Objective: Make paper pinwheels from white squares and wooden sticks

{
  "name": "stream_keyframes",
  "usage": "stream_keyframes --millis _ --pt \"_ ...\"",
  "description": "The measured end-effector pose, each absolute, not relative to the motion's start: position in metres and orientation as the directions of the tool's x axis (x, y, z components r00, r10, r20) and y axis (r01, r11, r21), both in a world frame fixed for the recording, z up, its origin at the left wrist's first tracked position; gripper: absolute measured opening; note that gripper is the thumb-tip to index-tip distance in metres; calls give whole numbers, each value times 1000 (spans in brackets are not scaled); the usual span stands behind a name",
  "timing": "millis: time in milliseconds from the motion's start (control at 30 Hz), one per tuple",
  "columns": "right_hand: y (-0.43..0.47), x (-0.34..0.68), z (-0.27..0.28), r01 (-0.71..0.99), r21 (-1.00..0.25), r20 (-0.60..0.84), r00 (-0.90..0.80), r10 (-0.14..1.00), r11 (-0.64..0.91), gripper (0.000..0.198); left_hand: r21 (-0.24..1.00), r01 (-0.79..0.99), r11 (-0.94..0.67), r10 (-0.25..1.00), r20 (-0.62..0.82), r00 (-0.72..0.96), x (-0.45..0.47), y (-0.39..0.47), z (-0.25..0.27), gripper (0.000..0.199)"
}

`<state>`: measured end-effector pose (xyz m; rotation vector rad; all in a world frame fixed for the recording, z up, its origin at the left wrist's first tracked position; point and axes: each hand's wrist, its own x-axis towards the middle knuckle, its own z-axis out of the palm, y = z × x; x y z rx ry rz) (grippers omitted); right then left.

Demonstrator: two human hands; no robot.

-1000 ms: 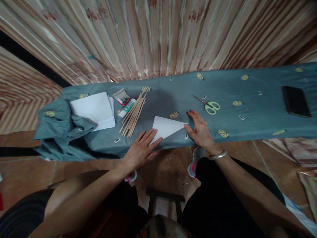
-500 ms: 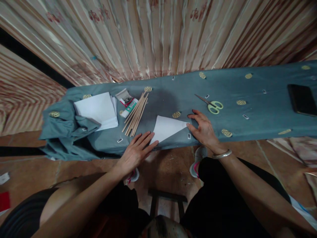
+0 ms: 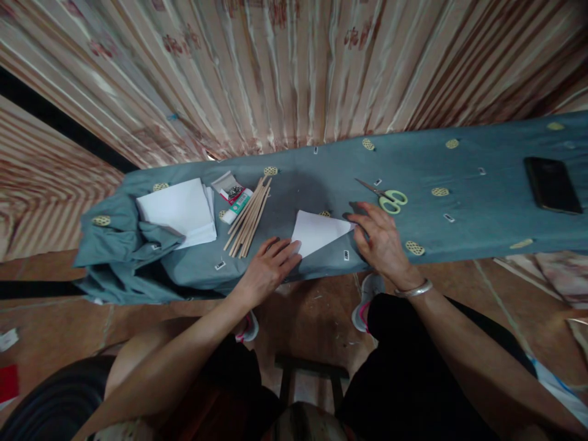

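A white piece of paper, folded into a pointed wedge point(image 3: 318, 233), lies on the cloth-covered bench with its narrow tip to the right. My left hand point(image 3: 270, 266) rests at the wide left end, its fingers stretched out and fingertips on the paper's edge. At the tip, my right hand point(image 3: 379, 242) has thumb and forefinger closed on the paper, and the other fingers are bent above. Just beyond my right hand lie green-handled scissors point(image 3: 390, 201). Left of the paper is a bundle of thin wooden sticks point(image 3: 249, 220).
A stack of white paper point(image 3: 177, 208) lies at the left, partly under bunched cloth. Beside the sticks are a green and white box point(image 3: 239, 207) and an opened packet of small metal pieces point(image 3: 232, 190). A black phone point(image 3: 552, 185) lies far right. A pleated curtain point(image 3: 294, 73) hangs behind.
The folded paper has shifted slightly right and away from me, both hands moving with it. My right finger and thumb have closed at its tip. The view has tilted a little.
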<state>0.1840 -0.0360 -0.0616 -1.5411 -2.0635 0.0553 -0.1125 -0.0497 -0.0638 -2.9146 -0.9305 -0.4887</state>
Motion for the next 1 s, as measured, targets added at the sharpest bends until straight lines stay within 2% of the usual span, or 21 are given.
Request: stream_keyframes --millis 67,167,400,533,767,1000 --pt "-43 182 -61 863 -292 389 -286 876 411 34 69 576 -814 567 305 765 -108 -48 -66 27" --pt "-51 183 -66 868 -266 337 -323 884 418 35 106 593 -799 594 298 747 -110 -51 -66 28" --pt "-54 199 -80 850 -380 338 -239 910 365 41 167 602 -781 624 212 752 -137 -67 -58 34" --pt "-54 200 -83 860 -371 356 -216 909 350 41 193 594 -781 623 184 760 -142 -71 -56 37" --pt "-50 205 -83 877 -374 365 -160 917 302 37 211 593 -777 628 206 750 -142 -75 -54 33" --pt "-31 195 -52 824 -526 394 16 919 211 38 285 604 -744 668 323 671 -132 -68 -53 25"
